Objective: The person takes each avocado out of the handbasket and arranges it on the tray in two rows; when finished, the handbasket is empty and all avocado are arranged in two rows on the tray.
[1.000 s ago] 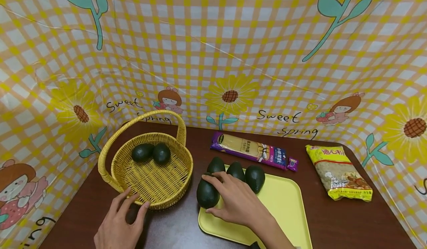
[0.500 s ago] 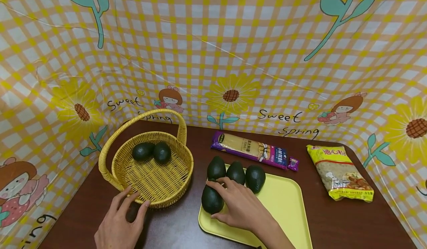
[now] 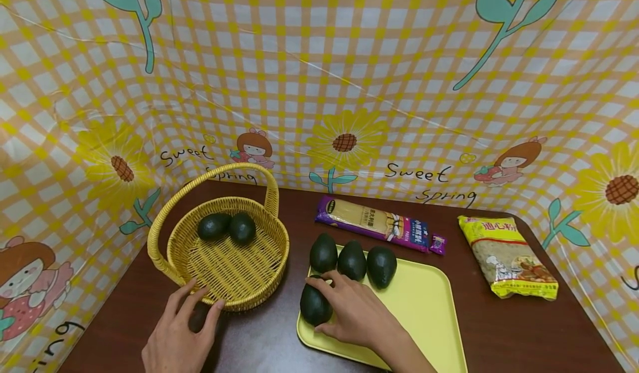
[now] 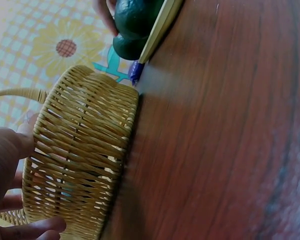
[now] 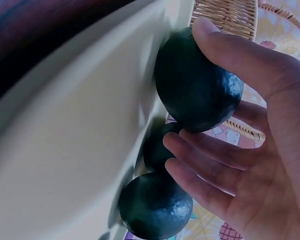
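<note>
My right hand holds a dark green avocado between thumb and fingers at the left front corner of the yellow tray. In the right wrist view, the thumb lies on one side of this avocado and the fingertips on the other. Several more avocados sit in a row behind it along the tray's far edge. At the near rim of the yellow wicker basket, my left hand rests with relaxed, spread fingers. Two avocados lie inside the basket at its back.
A purple pasta packet lies behind the tray, with a small purple sachet at its right end. Farther right is a yellow bag of macaroni. The basket's tall handle arches over its left and back. Checked cloth surrounds the table.
The right hand has lowered the avocado from over the tray's left edge onto the tray's front left corner, slightly nearer to me. The left hand and basket have stayed put.
</note>
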Demonstrator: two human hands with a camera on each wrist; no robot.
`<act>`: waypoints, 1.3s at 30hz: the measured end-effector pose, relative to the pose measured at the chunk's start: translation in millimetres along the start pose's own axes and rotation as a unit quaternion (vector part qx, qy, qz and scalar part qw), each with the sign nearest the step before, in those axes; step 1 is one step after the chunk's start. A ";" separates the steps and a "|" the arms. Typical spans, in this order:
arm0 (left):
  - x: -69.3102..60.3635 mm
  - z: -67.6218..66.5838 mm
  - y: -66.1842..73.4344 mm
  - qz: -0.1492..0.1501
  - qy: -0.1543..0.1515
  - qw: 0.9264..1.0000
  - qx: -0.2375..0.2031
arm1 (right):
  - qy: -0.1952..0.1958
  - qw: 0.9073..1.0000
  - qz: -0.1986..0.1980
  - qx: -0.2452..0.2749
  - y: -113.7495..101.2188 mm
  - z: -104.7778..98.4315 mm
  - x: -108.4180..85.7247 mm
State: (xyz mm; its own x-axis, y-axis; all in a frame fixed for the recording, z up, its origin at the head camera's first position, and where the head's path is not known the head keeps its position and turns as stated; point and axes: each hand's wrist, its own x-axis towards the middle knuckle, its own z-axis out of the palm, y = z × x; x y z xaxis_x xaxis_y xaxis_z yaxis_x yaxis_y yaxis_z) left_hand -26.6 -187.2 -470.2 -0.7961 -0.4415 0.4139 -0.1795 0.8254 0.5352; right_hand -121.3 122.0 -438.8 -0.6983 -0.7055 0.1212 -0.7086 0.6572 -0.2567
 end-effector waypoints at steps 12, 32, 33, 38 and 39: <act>1.0 1.0 -0.5 0.007 0.007 1.000 -0.002 | -0.003 1.000 0.013 -0.003 2.1 3.0 -0.2; -0.3 3.3 -0.3 0.000 0.012 1.000 -0.001 | 0.018 0.999 0.017 -0.026 1.4 -4.1 -3.4; -0.2 3.4 -0.4 0.000 0.012 1.000 0.000 | 0.023 0.999 0.016 -0.027 1.2 -4.7 -3.7; -0.3 4.9 -1.3 0.015 0.029 0.999 0.000 | 0.037 0.999 0.013 -0.021 0.7 -8.3 -3.6; -0.5 5.1 -1.6 0.018 0.032 0.999 -0.001 | 0.040 0.999 0.013 -0.021 0.6 -9.0 -3.3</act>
State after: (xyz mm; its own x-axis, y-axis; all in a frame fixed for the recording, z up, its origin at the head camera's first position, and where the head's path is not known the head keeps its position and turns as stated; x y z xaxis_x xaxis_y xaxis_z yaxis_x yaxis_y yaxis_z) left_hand -28.9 -186.5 -475.0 -0.7634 -0.4329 0.4794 -0.1504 0.8409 0.5198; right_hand -120.4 127.1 -430.7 -0.7216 -0.6653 0.1914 -0.6922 0.6869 -0.2215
